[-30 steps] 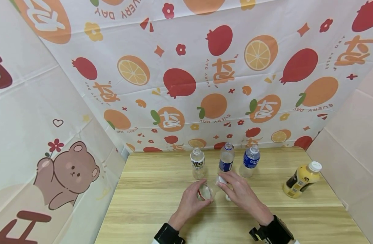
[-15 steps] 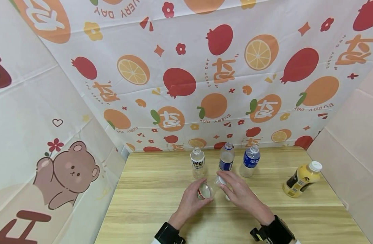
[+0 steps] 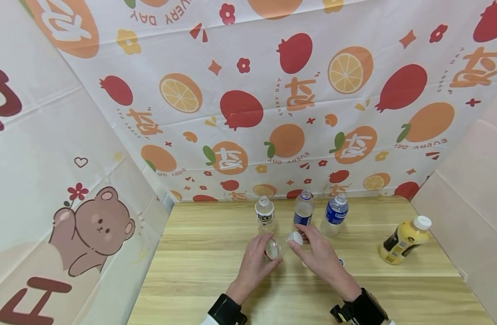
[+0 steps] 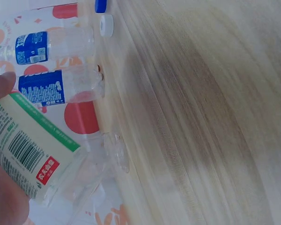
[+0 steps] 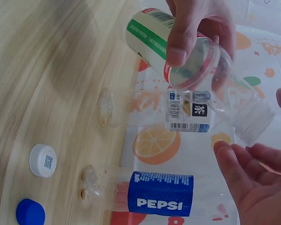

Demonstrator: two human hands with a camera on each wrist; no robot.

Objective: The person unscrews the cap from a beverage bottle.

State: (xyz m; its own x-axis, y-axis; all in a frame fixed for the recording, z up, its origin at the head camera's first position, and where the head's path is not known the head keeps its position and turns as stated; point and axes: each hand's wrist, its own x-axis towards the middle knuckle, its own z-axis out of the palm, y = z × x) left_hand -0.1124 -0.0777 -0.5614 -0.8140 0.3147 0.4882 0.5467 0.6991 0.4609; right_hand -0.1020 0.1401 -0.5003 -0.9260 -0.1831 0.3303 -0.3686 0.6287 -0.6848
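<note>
My left hand [image 3: 254,259] grips a clear plastic bottle [image 3: 273,249] round its body, tilted with its neck towards the right. Its cream, green and red label [image 4: 33,145] shows in the left wrist view. A white ribbed cap [image 5: 255,122] sits on the neck. My right hand [image 3: 319,253] is spread around that cap; in the right wrist view the thumb and fingertips stand slightly apart from it on either side. On the table beneath lie a loose white cap [image 5: 42,160] and a blue cap [image 5: 30,212], mostly covered by the right hand in the head view.
Behind the hands stand a clear tea bottle [image 3: 264,214], a Pepsi bottle [image 3: 303,207] and another blue-labelled bottle [image 3: 335,214], all without caps. A yellow bottle [image 3: 403,239] with a white cap stands at the right of the wooden table [image 3: 191,271]. Printed sheets enclose the back and sides.
My right hand's fingers have shifted around the white cap, uncovering more of it. The held bottle has risen slightly in view, and the blue cap now shows beside the right wrist.
</note>
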